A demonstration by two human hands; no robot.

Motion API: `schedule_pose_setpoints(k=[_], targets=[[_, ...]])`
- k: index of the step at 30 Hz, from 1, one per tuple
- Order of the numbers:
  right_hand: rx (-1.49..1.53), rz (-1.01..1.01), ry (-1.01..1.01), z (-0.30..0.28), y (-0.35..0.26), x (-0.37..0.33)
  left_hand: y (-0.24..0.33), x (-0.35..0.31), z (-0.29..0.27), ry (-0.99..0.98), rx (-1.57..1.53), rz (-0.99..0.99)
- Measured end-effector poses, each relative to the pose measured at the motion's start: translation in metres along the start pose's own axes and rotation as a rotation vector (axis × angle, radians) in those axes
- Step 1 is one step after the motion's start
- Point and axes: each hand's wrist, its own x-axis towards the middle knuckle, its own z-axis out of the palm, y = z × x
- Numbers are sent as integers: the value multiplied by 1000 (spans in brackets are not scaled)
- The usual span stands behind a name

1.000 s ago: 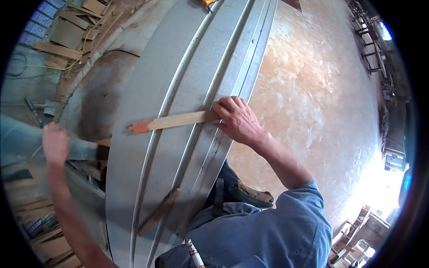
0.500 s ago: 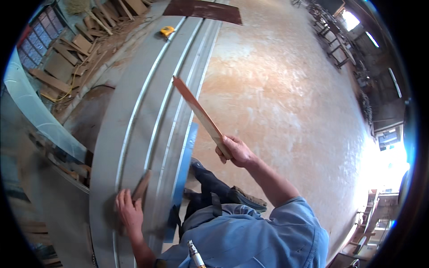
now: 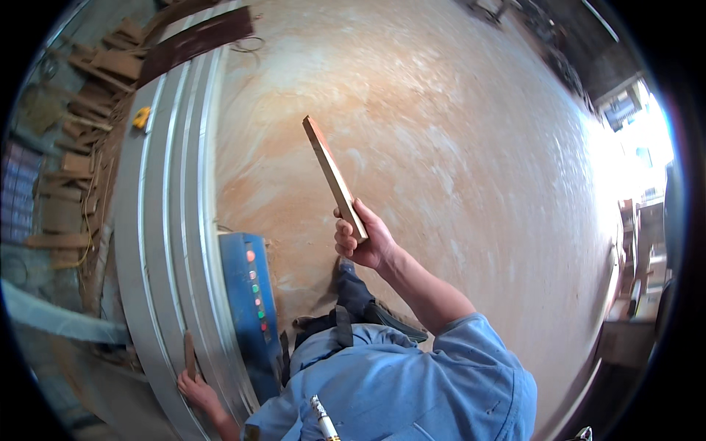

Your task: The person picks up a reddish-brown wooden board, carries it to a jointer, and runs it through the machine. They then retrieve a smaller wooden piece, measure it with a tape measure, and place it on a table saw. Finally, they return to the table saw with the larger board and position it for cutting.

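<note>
My right hand point(image 3: 366, 235) is wrapped round the lower end of a long, narrow wooden strip point(image 3: 329, 170). The strip slants up and away over the floor, one face pale and the other reddish. At the lower left, my left hand point(image 3: 200, 395) rests low over a long grey sliding table point(image 3: 158, 242) with bright metal rails. Its fingers close on the near end of a short brown wooden piece point(image 3: 190, 354), which points away along the table. Part of that grip is hidden.
A blue cabinet with coloured buttons point(image 3: 254, 287) stands against the table's right side. Farther up lie a yellow tape measure point(image 3: 142, 117) and a dark red-brown panel point(image 3: 195, 45). Wood offcuts point(image 3: 73, 162) are piled at the left. A cigarette point(image 3: 323, 417) shows at the lower edge.
The view has turned right, so the table sits farther left and the button cabinet shows. The strip in my right hand stands steeper. My left hand appears lower, still at the short wooden piece.
</note>
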Motion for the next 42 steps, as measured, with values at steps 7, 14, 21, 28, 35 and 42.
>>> schedule_pose_setpoints(k=[7,14,21,28,35,42], targets=[[294,-140,-60,-73,-106,-28,52,70,8,69,43,95],[428,-289,-267,-98,-166,-48,203,168,28,-22,5,185],[528,-451,-413,-84,-186,-47,290,261,52,-24,62,243],[157,-569,-63,-62,-220,-20,345,328,81,77,10,247],[-479,-571,641,-43,-251,-1,390,364,65,208,20,255],[-856,-563,725,-51,-295,36,644,371,74,-299,-944,375]])
